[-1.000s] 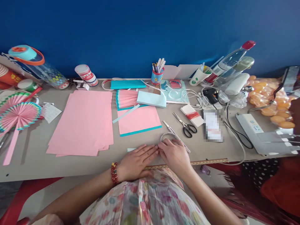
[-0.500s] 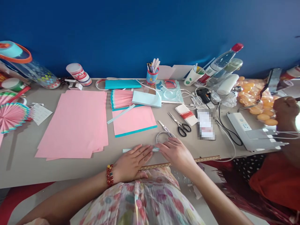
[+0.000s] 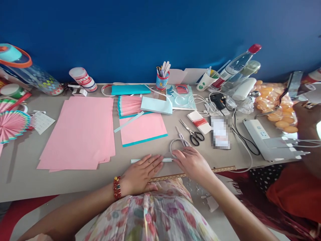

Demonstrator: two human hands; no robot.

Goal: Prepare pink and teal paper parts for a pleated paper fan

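My left hand (image 3: pixel 144 172) lies flat, fingers together and stretched out, across a narrow pale blue paper strip (image 3: pixel 135 161) near the table's front edge. The strip's ends show on both sides of that hand. At its right end, my right hand (image 3: pixel 192 162) is closed on a roll of clear tape (image 3: pixel 172 147), the ring standing out past the fingers. Whether tape runs from the roll onto the strip is hard to make out. Just beyond the roll lie a utility knife (image 3: pixel 180 133) and black-handled scissors (image 3: pixel 194 134).
Pink paper sheets (image 3: pixel 77 134) are stacked at left. A pink sheet with blue edging (image 3: pixel 144 130) lies ahead, beside pleated paper (image 3: pixel 129 104) and a light blue stack (image 3: pixel 156 105). A phone (image 3: pixel 220 132) and power strip (image 3: pixel 260 134) are rightward, near another person's arm (image 3: pixel 307 117).
My right hand has slid a little to the right with the tape roll, uncovering more of the strip's right end. My left hand has stayed in place.
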